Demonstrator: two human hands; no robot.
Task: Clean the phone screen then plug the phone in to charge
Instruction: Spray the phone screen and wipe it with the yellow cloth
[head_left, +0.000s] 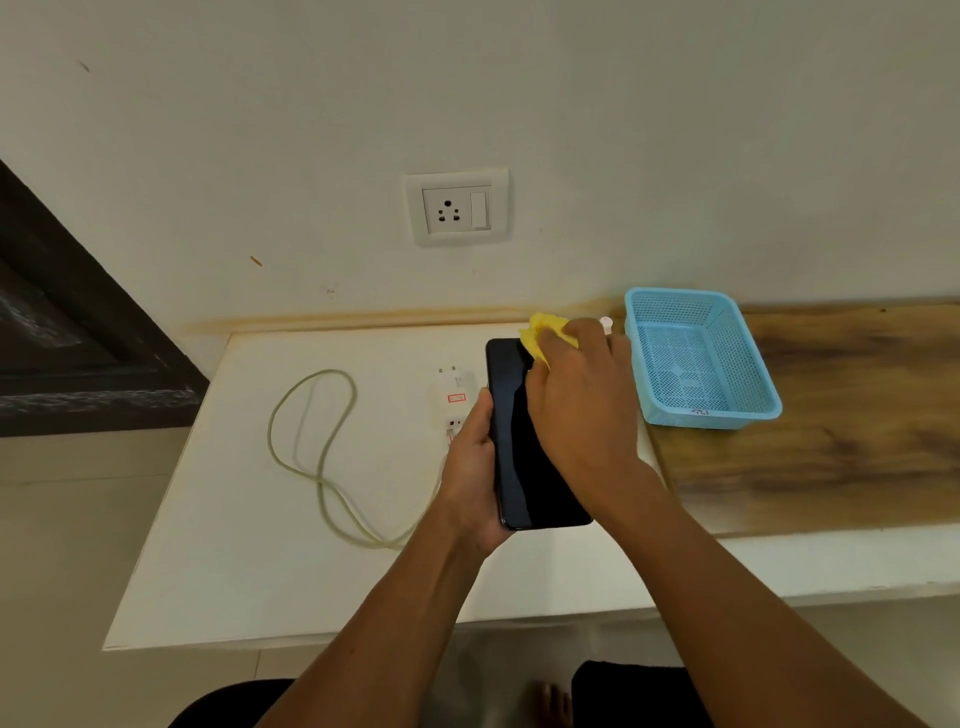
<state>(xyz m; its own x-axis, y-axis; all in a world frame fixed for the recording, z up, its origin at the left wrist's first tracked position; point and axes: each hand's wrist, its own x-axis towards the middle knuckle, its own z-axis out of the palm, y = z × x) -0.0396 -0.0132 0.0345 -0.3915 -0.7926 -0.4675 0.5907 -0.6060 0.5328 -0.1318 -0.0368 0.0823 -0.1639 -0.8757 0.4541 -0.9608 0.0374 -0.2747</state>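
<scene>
A black phone (524, 467) with a dark screen is held above the white table (234, 519). My left hand (470, 467) grips its left edge and lower end. My right hand (582, 405) holds a yellow cloth (545, 332) and presses it on the upper right part of the screen. A white charger adapter (454, 397) lies on the table just left of the phone. Its pale cable (322, 452) loops across the table to the left. A white wall socket (456, 208) with a switch sits on the wall above.
A light blue mesh basket (701, 358) stands on the wooden counter (831, 415) to the right, close to my right hand. A small white object (605, 325) shows behind my right hand. A dark frame (62, 338) is at the left.
</scene>
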